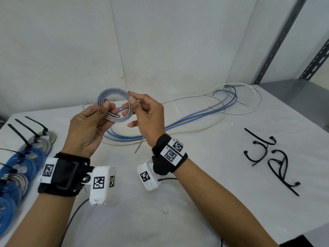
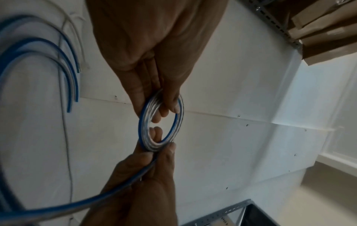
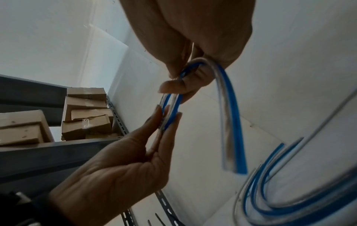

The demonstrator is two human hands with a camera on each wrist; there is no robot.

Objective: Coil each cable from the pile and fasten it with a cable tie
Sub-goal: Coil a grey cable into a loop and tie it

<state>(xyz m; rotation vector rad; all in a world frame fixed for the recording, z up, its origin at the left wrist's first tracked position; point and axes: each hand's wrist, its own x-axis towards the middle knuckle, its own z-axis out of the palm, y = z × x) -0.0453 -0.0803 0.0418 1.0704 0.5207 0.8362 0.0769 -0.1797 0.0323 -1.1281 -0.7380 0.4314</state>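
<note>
With finished tied coils [image 1: 21,157] lying at the table's [image 1: 195,175] left, my left hand [image 1: 85,129] and right hand [image 1: 147,118] are pinching a half-wound coil [image 1: 115,104], while loose cables [image 1: 195,114] and spare ties [image 1: 267,157] are waiting.

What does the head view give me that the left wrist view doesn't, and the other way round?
Only the head view shows the loose cable ties on the table to the right, and the finished coils to the left. Only the left wrist view shows cardboard boxes on a shelf. Both show the coil gripped by the left hand and right hand, and the uncoiled cables.
</note>
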